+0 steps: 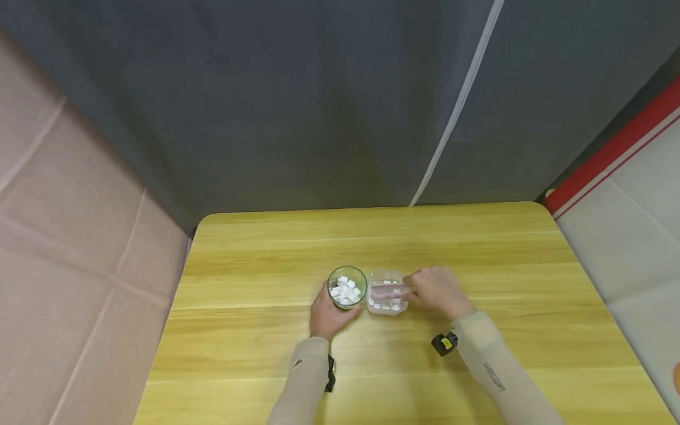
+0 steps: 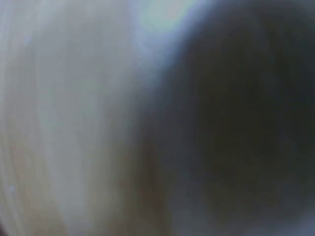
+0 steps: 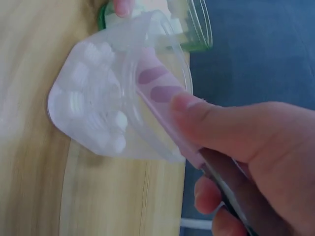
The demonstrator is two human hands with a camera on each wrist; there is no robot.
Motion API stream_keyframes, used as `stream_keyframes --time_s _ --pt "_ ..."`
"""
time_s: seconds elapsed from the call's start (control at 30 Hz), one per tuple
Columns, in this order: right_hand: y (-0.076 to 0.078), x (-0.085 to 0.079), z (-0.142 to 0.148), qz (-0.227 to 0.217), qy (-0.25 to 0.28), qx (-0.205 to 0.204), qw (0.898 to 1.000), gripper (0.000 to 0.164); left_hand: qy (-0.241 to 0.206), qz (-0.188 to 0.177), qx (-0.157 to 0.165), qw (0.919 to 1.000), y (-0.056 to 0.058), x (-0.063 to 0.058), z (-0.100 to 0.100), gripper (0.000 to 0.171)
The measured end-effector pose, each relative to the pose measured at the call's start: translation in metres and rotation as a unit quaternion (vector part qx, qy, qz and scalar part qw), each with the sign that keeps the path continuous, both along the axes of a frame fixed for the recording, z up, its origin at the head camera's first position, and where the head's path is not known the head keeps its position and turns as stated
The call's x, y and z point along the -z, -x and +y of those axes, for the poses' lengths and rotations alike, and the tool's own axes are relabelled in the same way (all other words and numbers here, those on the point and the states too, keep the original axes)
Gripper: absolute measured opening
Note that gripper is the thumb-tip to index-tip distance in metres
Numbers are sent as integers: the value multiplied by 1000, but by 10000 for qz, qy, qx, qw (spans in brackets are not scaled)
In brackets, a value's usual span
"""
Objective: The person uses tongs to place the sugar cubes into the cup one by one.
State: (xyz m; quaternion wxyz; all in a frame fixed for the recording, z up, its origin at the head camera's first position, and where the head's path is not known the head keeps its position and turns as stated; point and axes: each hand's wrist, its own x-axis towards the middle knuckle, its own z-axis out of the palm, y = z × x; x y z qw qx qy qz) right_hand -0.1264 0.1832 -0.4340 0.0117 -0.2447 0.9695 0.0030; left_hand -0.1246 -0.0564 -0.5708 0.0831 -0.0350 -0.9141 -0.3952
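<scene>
My left hand (image 1: pixel 328 316) is wrapped around the side of a green-tinted glass (image 1: pixel 347 306), which holds a heap of white cubes (image 1: pixel 345 291). Just to the right of the glass stands a clear plastic container (image 1: pixel 386 311) with more white cubes (image 3: pixel 76 103) in its bottom. Between thumb and fingers my right hand (image 3: pixel 251 132) grips a pair of tongs (image 3: pixel 160 86) with pink ends and metal arms. Their pink end reaches down inside the container's opening. Whether the tips hold a cube cannot be seen. The left wrist view is too dark and blurred to make anything out.
Under everything is a yellow wood-grain table (image 1: pixel 255 265) with rounded far corners. A dark grey curtain (image 1: pixel 297 118) hangs behind its far edge, a pinkish padded wall (image 1: pixel 79 265) is on the left, and a white panel with a red band (image 1: pixel 611 153) on the right.
</scene>
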Motion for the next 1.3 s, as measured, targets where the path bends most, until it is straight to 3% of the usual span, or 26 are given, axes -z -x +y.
stream_keyframes --time_s 0.17,0.53,0.8,1.07,1.2,1.3 --pt "-2 -1 -10 76 -474 -95 9988 36 -49 21 10 10000 0 1 -1 93" --pt "1 -2 -14 521 -641 -113 9965 29 -13 -8 -18 10000 -1 1 -1 92" --pt "0 -9 -16 498 -873 -126 9949 36 -14 127 -44 9999 -1 2 -2 91" --pt "-2 -5 -17 661 -1173 -105 9908 40 -50 73 -12 10000 -2 0 1 92" --pt "-1 -13 -11 646 -1062 -52 9922 34 -31 87 -15 10000 0 1 1 92" --pt "-2 -26 -7 926 -824 -97 9922 29 -25 85 -26 10000 1 3 0 93"
